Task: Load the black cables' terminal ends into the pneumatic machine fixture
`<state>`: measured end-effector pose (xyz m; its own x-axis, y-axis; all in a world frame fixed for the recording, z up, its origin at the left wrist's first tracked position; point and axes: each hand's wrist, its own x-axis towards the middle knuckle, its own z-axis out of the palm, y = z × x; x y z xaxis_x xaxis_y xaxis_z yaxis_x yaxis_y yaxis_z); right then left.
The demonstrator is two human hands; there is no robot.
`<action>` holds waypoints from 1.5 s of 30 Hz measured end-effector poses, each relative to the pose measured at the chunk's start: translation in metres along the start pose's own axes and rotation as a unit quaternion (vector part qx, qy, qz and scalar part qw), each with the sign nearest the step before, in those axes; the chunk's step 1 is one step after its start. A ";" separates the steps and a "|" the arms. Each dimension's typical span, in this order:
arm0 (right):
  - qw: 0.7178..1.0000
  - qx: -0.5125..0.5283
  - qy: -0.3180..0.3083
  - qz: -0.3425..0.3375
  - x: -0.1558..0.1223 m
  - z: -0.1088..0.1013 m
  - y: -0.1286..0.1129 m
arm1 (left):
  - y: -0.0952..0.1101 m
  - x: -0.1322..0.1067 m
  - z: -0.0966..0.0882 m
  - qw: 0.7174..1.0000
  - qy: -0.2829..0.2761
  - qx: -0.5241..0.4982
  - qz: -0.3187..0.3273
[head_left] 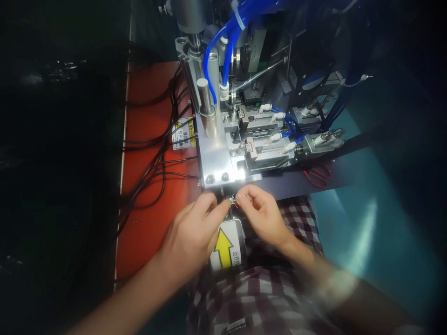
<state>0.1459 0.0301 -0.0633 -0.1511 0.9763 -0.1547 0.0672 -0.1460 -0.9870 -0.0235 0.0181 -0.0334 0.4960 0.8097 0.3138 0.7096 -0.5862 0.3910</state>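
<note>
Between my two hands, just in front of the machine's metal block [217, 158], is a tiny part with thin red and white wires [233, 201]. My left hand [195, 225] pinches its left side with thumb and forefinger. From the right, my right hand [260, 211] pinches the wire side, fingers curled. The part is too small for me to tell its exact kind. Below the fingertips lies a white plate with a yellow arrow [225, 244], partly covered by my left hand.
Pneumatic slides [265, 153] with blue hoses [226, 51] rise behind my hands. Black cables [164, 158] cross the orange-red surface [146, 232] on the left, beside a warning label [184, 133]. A red wire loop [317, 176] lies on the right. Checked cloth [265, 302] shows below.
</note>
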 end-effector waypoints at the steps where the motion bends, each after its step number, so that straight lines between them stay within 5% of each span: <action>1: 1.000 -0.001 -0.001 0.000 0.000 0.000 0.000 | 0.000 0.000 0.000 1.000 -0.002 0.002 0.001; 17: 1.000 0.020 -0.007 0.016 0.001 0.000 -0.003 | -0.002 -0.002 -0.001 1.000 -0.004 0.003 0.003; 25: 0.989 -0.138 0.019 -0.054 -0.004 -0.001 0.001 | 0.000 -0.002 -0.001 0.999 -0.010 0.029 0.023; 31: 0.999 -0.008 0.011 0.035 -0.001 0.002 -0.006 | 0.001 -0.001 -0.001 0.999 -0.006 0.026 0.020; 39: 0.994 -0.080 0.017 -0.078 -0.003 -0.001 0.014 | 0.000 -0.001 0.001 1.000 0.001 0.014 0.016; 45: 0.991 -0.092 0.019 -0.097 -0.002 -0.002 0.018 | 0.000 -0.001 0.000 1.000 -0.002 0.019 0.012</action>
<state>0.1496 0.0257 -0.0807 -0.1410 0.9891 0.0428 0.2204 0.0735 -0.9726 -0.0239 0.0171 -0.0340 0.5145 0.7961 0.3186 0.7166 -0.6032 0.3502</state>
